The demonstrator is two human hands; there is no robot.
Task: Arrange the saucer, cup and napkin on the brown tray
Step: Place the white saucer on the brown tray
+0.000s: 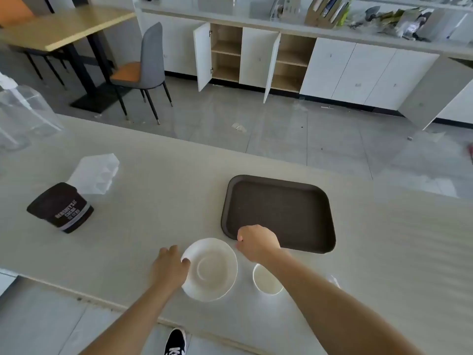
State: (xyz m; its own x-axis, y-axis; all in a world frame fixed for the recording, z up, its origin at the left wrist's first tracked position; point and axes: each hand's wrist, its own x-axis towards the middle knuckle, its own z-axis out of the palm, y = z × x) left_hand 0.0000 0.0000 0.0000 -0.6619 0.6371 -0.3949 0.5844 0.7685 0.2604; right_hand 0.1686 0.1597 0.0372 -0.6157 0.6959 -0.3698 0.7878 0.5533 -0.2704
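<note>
Fingers of the left hand are gripping the white saucer rim; the right hand is hovering curled, empty — brown tray lying bare on the desk.

1. we see a bright, evenly daylit room with soft, weak shadows.
2. we notice pale glare on the grey floor and a washed-out sheen over the counter.
3. we find the white saucer and cup overexposed.
4. we see both hands slightly motion-blurred.
5. we see straight lines bowing at the edges, with soft detail there.
</note>
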